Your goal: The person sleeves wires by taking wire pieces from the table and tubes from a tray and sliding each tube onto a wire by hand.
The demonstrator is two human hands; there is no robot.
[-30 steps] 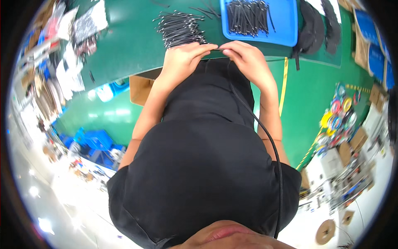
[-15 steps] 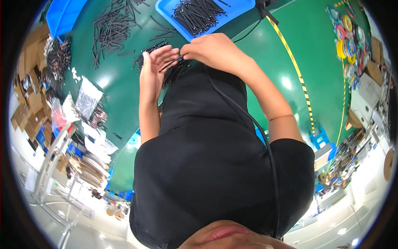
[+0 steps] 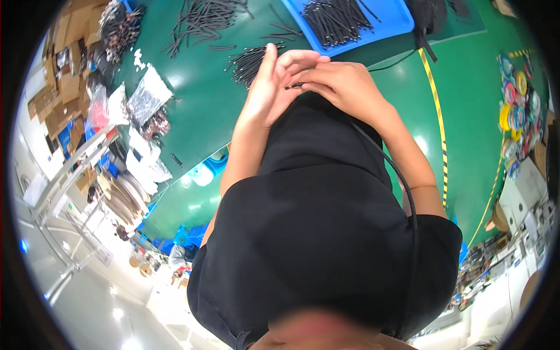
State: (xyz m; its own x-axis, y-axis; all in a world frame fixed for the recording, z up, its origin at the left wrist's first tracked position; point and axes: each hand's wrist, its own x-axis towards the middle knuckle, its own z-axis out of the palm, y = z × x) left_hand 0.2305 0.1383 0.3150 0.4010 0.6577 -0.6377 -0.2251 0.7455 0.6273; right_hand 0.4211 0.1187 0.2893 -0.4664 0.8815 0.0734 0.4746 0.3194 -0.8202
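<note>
My right hand (image 3: 347,84) bends over at the table's near edge, its thumb and fingers pinched on a short black cable (image 3: 294,86). One dark end of that cable shows in front of my left palm; the rest is hidden by the fingers. Beside it is my left hand (image 3: 268,87), with thumb raised and fingers reaching toward the right hand. The left fingers are loosely bent and apart, and their tips meet the right hand. Just beyond the left thumb lies a bunch of black cables (image 3: 249,63) with pale tips.
A blue tray (image 3: 399,24) holds many black cables with pale ends. Loose black tubes (image 3: 204,23) are heaped on the green table (image 3: 192,111). Plastic bags (image 3: 150,93) lie at left. Yellow-black tape (image 3: 438,111) runs along the right, and coloured spools (image 3: 513,116) stand farther right.
The view has shifted, so the table things sit farther right and higher. My hands have come closer together, and less of the cable shows between them.
</note>
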